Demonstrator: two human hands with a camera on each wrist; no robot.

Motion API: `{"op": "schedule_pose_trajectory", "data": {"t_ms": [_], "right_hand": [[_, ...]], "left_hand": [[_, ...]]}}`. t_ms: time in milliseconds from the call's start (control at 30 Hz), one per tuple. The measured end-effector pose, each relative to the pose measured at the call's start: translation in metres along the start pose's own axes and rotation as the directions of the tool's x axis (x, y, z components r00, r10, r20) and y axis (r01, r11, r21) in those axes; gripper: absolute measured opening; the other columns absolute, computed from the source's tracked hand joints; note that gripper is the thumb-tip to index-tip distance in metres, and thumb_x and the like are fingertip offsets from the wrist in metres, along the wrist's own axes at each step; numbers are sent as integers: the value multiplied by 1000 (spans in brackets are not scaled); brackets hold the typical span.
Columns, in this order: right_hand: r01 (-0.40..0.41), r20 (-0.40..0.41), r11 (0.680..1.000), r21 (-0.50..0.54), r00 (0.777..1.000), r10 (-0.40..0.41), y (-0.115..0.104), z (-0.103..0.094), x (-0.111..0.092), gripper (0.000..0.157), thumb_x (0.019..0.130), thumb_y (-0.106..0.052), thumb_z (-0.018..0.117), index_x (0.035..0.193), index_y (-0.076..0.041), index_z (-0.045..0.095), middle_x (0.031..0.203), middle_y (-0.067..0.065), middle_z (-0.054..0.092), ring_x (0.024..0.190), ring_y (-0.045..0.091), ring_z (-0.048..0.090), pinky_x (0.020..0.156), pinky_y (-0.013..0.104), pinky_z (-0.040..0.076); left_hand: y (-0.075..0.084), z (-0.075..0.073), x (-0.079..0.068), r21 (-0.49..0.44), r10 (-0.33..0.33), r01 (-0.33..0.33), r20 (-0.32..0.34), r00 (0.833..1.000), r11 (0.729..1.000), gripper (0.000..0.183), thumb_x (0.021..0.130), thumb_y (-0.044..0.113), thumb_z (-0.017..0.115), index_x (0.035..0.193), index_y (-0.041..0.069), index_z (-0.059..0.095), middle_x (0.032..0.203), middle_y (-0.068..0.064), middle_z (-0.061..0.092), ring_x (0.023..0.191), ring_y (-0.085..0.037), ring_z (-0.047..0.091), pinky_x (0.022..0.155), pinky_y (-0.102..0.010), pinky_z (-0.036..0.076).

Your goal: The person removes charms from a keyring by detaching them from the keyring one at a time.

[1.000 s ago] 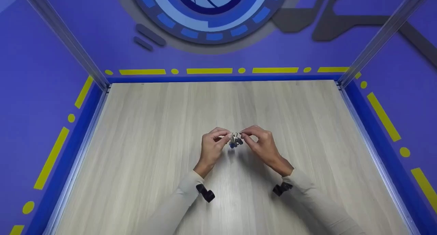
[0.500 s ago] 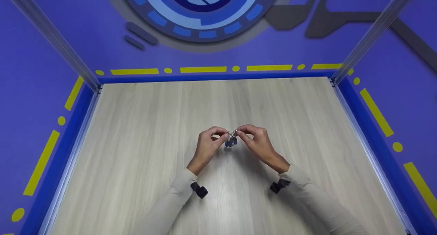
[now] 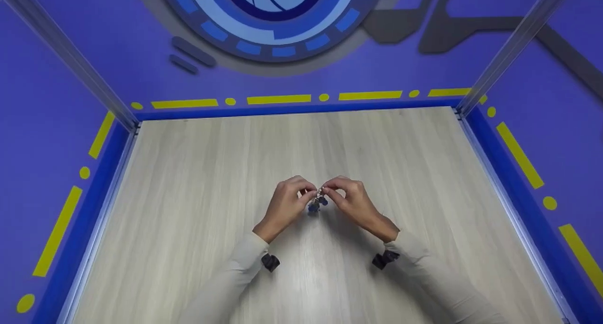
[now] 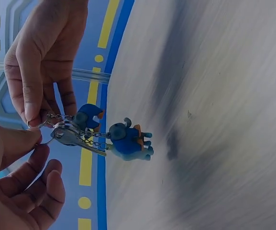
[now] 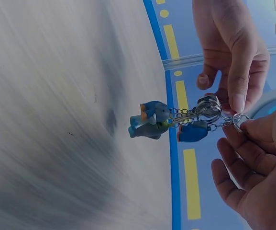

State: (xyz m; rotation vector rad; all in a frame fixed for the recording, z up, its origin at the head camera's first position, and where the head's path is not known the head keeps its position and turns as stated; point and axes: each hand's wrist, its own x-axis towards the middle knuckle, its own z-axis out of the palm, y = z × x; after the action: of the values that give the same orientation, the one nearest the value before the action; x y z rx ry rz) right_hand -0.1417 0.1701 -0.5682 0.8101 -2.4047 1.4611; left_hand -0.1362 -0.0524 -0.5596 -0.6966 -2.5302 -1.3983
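A bunch of keychains hangs between both hands, clear of the table. My left hand (image 3: 286,202) pinches its metal rings (image 5: 209,109) between thumb and fingers. From these hang a silver key (image 4: 70,137) and small blue-grey figurine charms (image 4: 128,140) on short chains. My right hand (image 3: 352,200) pinches a separate-looking split ring (image 5: 239,122), whose chain leads to a blue figurine charm (image 5: 193,131). In the head view the fingertips of both hands nearly meet above the dangling charms. I cannot tell whether the right hand's ring is linked through the others.
Below the hands spreads a light wood-grain table (image 3: 212,164). Blue panels (image 3: 118,41) with yellow dashes enclose its back and sides, with metal posts at the corners. Each sleeve carries a black wrist camera, seen at the left cuff (image 3: 270,262) and the right cuff (image 3: 386,259).
The hands have drawn closer together, so the gap between their fingertips is narrower. The charms hang slightly lower in the head view, which has itself shifted a little.
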Motion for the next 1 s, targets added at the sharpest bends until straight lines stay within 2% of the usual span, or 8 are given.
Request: {"op": "schedule_pose_trajectory", "data": {"t_ms": [133, 267, 433, 533, 633, 767, 900, 1000], "right_hand": [[15, -18, 1000, -1, 1000, -15, 2, -4, -1, 7, 102, 0, 77, 104, -3, 83, 98, 5, 82, 90, 23, 78, 83, 34, 62], [21, -16, 1000, -13, 1000, -21, 2, -7, 0, 6, 102, -2, 77, 104, -3, 83, 98, 6, 82, 92, 22, 77, 84, 33, 61], [3, -19, 1000, -24, 1000, -4, 1, -10, 1, 5, 102, -2, 77, 104, -1, 82, 99, 7, 81, 93, 20, 77, 85, 36, 62], [-36, -34, 999, -3, 999, 35, 0, -8, 0, 6, 104, -3, 76, 105, -3, 81, 102, 4, 81, 95, 20, 77, 87, 41, 63], [-78, -58, 995, 53, 995, 81, -2, -5, -3, 7, 105, -4, 74, 106, -5, 81, 104, 2, 81, 98, 19, 77, 92, 38, 62], [-92, -84, 988, 125, 991, 103, -1, -2, -6, 9, 105, -2, 73, 106, -6, 81, 105, 5, 82, 100, 20, 77, 96, 27, 58], [-94, -75, 986, 137, 992, 105, 0, -3, -8, 8, 105, -3, 73, 107, -5, 81, 104, 6, 82, 99, 23, 77, 95, 26, 57], [-96, -53, 988, 121, 993, 103, 1, -5, -7, 7, 105, -6, 74, 107, -6, 81, 104, 2, 82, 98, 22, 77, 95, 28, 58]], "left_hand": [[1, 1, 3, 22, 4, -4, -5, 1000, 1000, 4, 100, 10, 82, 97, 9, 85, 93, 1, 77, 84, -12, 67, 76, -32, 55], [1, 2, 4, -14, -16, 16, -37, 999, 1000, 6, 98, 6, 84, 95, 11, 86, 92, 3, 77, 84, -11, 68, 75, -31, 55], [-1, 2, 3, -143, -84, 71, -89, 992, 987, 4, 98, 8, 84, 97, 9, 87, 93, 5, 78, 87, -11, 70, 75, -29, 54], [-4, 4, 1, -258, -123, 86, -128, 984, 962, 4, 98, 10, 85, 99, 8, 87, 94, 4, 78, 89, -13, 72, 77, -28, 57], [-7, 9, -2, -352, -149, 90, -144, 978, 932, 5, 98, 11, 85, 100, 7, 87, 96, 2, 78, 91, -16, 72, 78, -30, 59], [-9, 13, -6, -409, -185, 132, -93, 978, 903, 5, 100, 13, 84, 100, 9, 86, 98, -1, 78, 94, -17, 71, 78, -32, 58], [-9, 13, -7, -434, -216, 194, -1, 976, 880, 5, 101, 14, 82, 102, 9, 84, 101, -3, 78, 97, -17, 70, 80, -30, 58], [-8, 10, -6, -418, -222, 225, 57, 973, 880, 5, 102, 15, 81, 104, 10, 83, 102, -1, 77, 98, -17, 70, 79, -30, 58]]}}
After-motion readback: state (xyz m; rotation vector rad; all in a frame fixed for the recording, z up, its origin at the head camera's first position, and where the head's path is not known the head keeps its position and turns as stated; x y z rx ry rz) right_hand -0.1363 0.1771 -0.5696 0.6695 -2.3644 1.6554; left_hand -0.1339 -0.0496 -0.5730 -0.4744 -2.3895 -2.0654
